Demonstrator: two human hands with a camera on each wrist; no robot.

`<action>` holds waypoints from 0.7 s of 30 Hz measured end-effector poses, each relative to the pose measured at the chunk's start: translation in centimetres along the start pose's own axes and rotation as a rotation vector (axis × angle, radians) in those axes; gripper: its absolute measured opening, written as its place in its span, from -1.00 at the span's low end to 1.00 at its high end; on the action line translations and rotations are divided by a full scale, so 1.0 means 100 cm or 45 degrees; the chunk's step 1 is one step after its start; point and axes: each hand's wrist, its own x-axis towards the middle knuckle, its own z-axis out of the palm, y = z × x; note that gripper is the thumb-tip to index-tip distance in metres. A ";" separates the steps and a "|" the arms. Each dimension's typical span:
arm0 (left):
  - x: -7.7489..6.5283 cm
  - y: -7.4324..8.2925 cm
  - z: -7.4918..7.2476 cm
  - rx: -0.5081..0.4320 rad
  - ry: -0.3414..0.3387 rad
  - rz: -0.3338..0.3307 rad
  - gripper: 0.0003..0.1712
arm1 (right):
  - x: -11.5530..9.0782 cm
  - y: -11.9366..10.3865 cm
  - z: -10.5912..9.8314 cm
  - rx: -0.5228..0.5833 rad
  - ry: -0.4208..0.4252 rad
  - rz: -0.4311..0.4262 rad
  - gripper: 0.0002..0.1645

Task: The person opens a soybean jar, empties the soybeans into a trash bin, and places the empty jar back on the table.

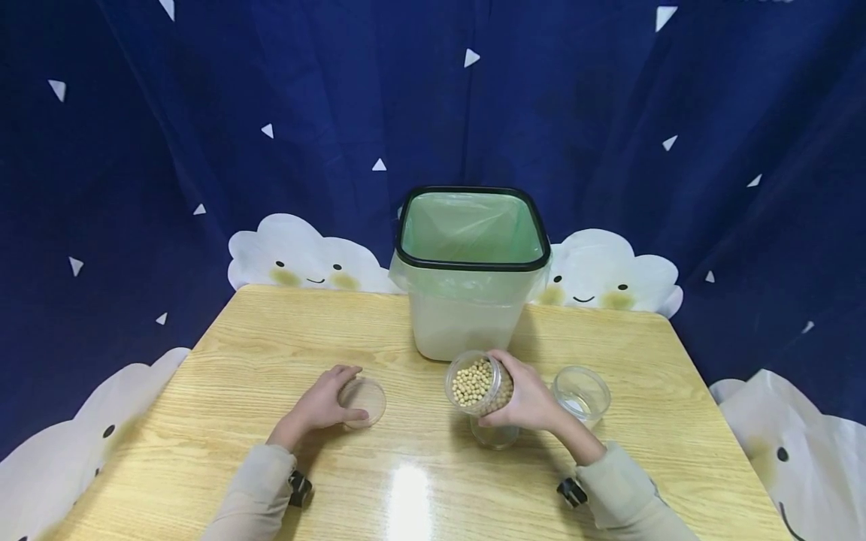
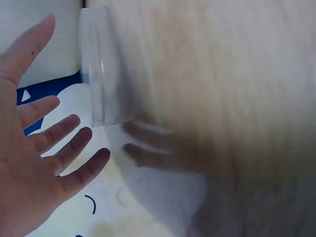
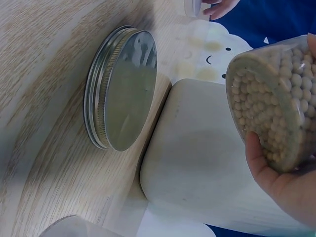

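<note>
My right hand (image 1: 531,398) grips a clear jar of round, pale yellow beans (image 1: 473,382), its mouth tilted to the left over the table. In the right wrist view the fingers wrap the jar near its base (image 3: 266,113). Under the jar, a silver metal screw lid (image 3: 131,91) lies on the tabletop; the head view shows only part of it. My left hand (image 1: 326,402) is spread beside a shallow, clear round dish (image 1: 363,402). The left wrist view shows straight, parted fingers (image 2: 74,143) with a gap between them and the dish (image 2: 101,69).
An empty-looking clear round container (image 1: 582,394) stands right of my right hand. Behind the jar stands a tall white bin (image 1: 467,315) with a black rim and a green liner. The wooden table (image 1: 304,323) ends at a dark blue curtain (image 1: 325,90).
</note>
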 end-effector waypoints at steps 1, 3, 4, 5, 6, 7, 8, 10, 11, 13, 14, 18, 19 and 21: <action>0.000 0.001 -0.002 -0.005 0.016 0.007 -0.06 | 0.000 0.000 0.000 0.003 0.000 0.005 0.17; 0.000 0.002 -0.006 -0.032 0.037 0.025 -0.15 | 0.000 0.000 -0.001 0.005 0.002 0.004 0.16; 0.000 0.003 -0.007 -0.043 0.046 0.037 -0.18 | -0.001 0.001 -0.001 0.004 0.003 0.003 0.16; 0.000 0.003 -0.009 -0.060 0.054 0.049 -0.21 | -0.001 0.001 -0.001 0.000 0.005 0.002 0.16; 0.001 0.004 -0.010 -0.077 0.066 0.061 -0.24 | -0.001 0.002 -0.001 -0.006 0.007 0.003 0.17; 0.001 0.004 -0.012 -0.094 0.078 0.075 -0.25 | -0.001 0.002 -0.001 -0.007 0.010 0.002 0.16; 0.002 0.004 -0.013 -0.112 0.090 0.090 -0.25 | -0.002 0.002 -0.001 -0.010 0.014 0.002 0.16; 0.003 0.007 -0.015 -0.137 0.123 0.122 -0.26 | -0.002 0.003 -0.001 -0.012 0.017 0.007 0.17; 0.004 0.008 -0.017 -0.153 0.134 0.137 -0.26 | -0.002 0.003 -0.001 -0.010 0.019 0.010 0.17; 0.005 0.011 -0.021 -0.185 0.152 0.159 -0.25 | -0.002 0.003 -0.001 -0.016 0.020 0.018 0.17; 0.006 0.012 -0.022 -0.198 0.161 0.174 -0.25 | -0.002 0.003 -0.001 -0.019 0.021 0.021 0.18; 0.010 0.020 -0.031 -0.235 0.208 0.216 -0.22 | -0.002 0.003 -0.002 -0.026 0.024 0.029 0.18; 0.012 0.022 -0.033 -0.243 0.225 0.229 -0.21 | -0.002 0.003 -0.002 -0.022 0.026 0.029 0.18; 0.016 0.027 -0.037 -0.270 0.263 0.248 -0.18 | -0.002 0.003 -0.002 -0.026 0.026 0.025 0.18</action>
